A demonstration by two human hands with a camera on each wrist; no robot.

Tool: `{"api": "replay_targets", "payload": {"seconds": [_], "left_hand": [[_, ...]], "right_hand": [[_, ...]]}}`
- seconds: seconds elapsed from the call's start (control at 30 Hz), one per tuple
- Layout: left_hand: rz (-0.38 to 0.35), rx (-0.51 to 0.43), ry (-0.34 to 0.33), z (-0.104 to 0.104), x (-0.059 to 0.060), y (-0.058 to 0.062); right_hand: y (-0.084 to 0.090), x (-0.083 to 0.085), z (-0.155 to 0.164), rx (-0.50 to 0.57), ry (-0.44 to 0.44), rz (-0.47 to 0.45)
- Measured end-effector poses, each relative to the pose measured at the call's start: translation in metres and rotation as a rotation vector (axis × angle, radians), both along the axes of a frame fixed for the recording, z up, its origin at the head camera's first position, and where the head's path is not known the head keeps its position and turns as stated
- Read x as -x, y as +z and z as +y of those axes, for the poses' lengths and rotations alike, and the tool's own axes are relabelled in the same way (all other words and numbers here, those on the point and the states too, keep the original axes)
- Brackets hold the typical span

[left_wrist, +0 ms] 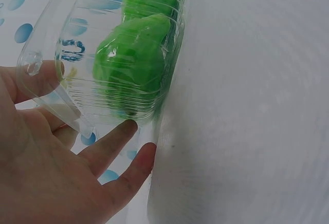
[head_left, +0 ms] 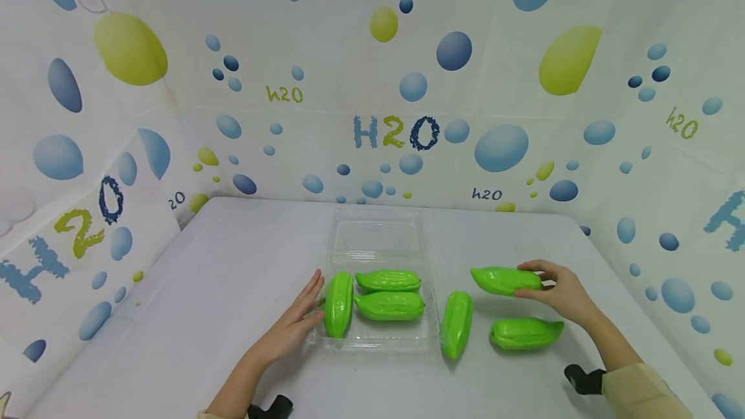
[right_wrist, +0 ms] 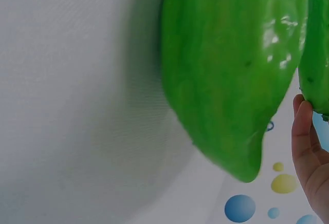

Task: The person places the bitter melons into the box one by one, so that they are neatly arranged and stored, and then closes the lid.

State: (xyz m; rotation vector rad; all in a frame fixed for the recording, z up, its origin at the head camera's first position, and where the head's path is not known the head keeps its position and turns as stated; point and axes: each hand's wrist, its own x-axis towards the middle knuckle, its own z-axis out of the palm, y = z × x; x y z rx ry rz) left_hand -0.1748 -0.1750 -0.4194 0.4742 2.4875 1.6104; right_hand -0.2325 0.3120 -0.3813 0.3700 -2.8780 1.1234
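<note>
Right grip (head_left: 561, 290) holds gourd (head_left: 505, 280) (fingers curled).

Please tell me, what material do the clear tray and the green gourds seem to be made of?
The clear tray looks like thin, glossy, transparent plastic: its ribbed wall shows in the left wrist view and the gourds show through it. The green gourds seem to be smooth, shiny plastic or rubber replicas, judging by uniform bright colour and sharp highlights; I cannot be certain.

Loose gourds (head_left: 456, 323) (two) block the tray's (head_left: 378, 238) right side.
</note>
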Motion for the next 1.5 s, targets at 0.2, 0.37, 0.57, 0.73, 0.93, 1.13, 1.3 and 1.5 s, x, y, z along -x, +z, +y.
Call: {"api": "replay_targets", "payload": {"seconds": [0.2,0.37,0.57,0.73,0.93,1.13,1.3,1.5], "left_hand": [[0.004,0.012,0.008,0.0,0.0,-0.001],[0.007,0.021,0.016,0.0,0.001,-0.002],[0.01,0.024,0.014,0.0,0.001,-0.002],[0.008,0.022,0.009,0.0,0.0,-0.001],[0.011,0.0,-0.008,0.0,0.0,0.0],[0.006,0.009,-0.004,0.0,0.0,0.0],[0.01,0.013,-0.001,0.0,0.0,-0.001],[0.009,0.018,0.012,0.0,0.001,-0.002]], "right_hand": [[0.008,-0.001,-0.01,0.015,-0.005,0.023],[0.015,-0.001,-0.019,0.016,-0.007,0.029],[0.021,-0.002,-0.029,0.046,0.017,0.017],[0.022,-0.003,-0.039,0.08,0.047,0.04],[0.023,-0.005,-0.048,0.099,0.072,0.032],[0.025,-0.007,-0.058,0.117,0.088,0.028],[0.027,-0.009,-0.067,0.133,0.099,0.027],[0.024,-0.009,-0.075,0.134,0.103,0.019]]}}
